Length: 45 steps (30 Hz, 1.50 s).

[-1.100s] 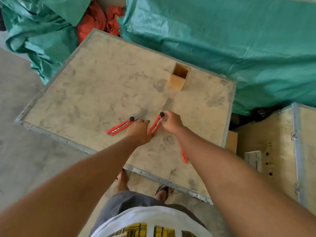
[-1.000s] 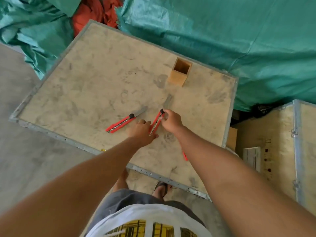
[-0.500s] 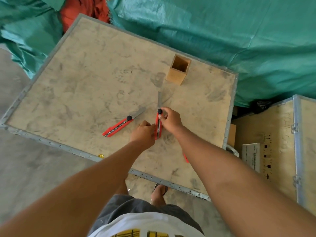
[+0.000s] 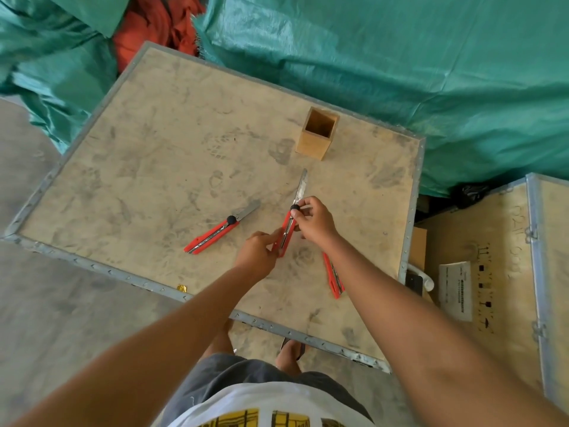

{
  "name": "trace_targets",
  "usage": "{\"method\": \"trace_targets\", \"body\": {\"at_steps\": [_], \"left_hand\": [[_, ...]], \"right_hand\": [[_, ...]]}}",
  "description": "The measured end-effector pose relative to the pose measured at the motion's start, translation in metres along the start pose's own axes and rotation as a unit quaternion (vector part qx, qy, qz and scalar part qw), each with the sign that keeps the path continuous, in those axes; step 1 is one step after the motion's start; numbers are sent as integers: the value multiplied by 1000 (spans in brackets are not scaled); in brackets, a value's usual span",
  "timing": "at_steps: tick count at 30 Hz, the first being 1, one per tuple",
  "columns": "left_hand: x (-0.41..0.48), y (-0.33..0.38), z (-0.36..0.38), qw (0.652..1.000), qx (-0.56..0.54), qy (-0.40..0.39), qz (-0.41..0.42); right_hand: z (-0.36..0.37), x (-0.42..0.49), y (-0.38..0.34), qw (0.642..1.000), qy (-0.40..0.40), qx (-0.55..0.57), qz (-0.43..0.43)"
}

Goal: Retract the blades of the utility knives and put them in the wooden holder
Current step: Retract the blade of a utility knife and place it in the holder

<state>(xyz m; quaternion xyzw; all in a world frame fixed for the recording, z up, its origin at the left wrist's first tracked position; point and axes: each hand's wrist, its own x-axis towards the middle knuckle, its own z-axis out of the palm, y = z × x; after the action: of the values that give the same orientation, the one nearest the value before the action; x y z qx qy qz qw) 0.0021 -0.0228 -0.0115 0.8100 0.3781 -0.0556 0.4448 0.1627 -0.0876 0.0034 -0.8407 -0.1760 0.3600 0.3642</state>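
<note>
A red utility knife (image 4: 288, 229) is held between both hands over the plywood crate top (image 4: 154, 167), its long blade out and pointing toward the wooden holder (image 4: 317, 134). My left hand (image 4: 258, 254) grips the handle's rear end. My right hand (image 4: 314, 220) pinches the black knob near the blade. A second red knife (image 4: 215, 234) lies to the left with its blade extended. A third red knife (image 4: 332, 274) lies under my right forearm, its front end hidden. The square holder stands upright with nothing in it.
Green tarpaulin (image 4: 400, 57) covers things behind and left of the crate, with orange cloth (image 4: 147, 29) between. Another metal-edged wooden crate (image 4: 492, 257) stands to the right. My feet show below the crate's near edge. A small yellow scrap (image 4: 181, 287) lies on the floor.
Both hands picked the middle knife up from the board and turned it so its blade points at the holder. The other two knives stayed put.
</note>
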Motion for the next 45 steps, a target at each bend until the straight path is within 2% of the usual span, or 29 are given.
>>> {"method": "trace_targets", "body": {"at_steps": [8,11,14,19,27,33,39,43,45], "left_hand": [[-57,32,-52,982,-166,-77,45],[-76,45,-61,959,-268,-71,57],[-90,55,-65,948,-303,-59,71],[-102,62,-66,922,-381,-23,62],[-108,60,-76,923,-379,-16,61],[-113,60,-81,923,-378,-6,75],[-116,62,-84,927,-366,-10,75],[-117,65,-85,927,-368,-6,71],[-117,67,-85,927,-367,-7,71]], "right_hand": [[-51,-53,-42,992,-14,96,-80],[-65,-69,-55,987,-28,117,-109],[-74,-84,-62,980,-49,138,-136],[-79,-101,-64,976,-123,81,-159],[-71,-119,-62,956,-183,1,-231],[-68,-127,-63,948,-193,-4,-253],[-61,-133,-57,967,-119,1,-227],[-64,-136,-57,959,-152,21,-238],[-65,-137,-55,958,-129,4,-255]]}}
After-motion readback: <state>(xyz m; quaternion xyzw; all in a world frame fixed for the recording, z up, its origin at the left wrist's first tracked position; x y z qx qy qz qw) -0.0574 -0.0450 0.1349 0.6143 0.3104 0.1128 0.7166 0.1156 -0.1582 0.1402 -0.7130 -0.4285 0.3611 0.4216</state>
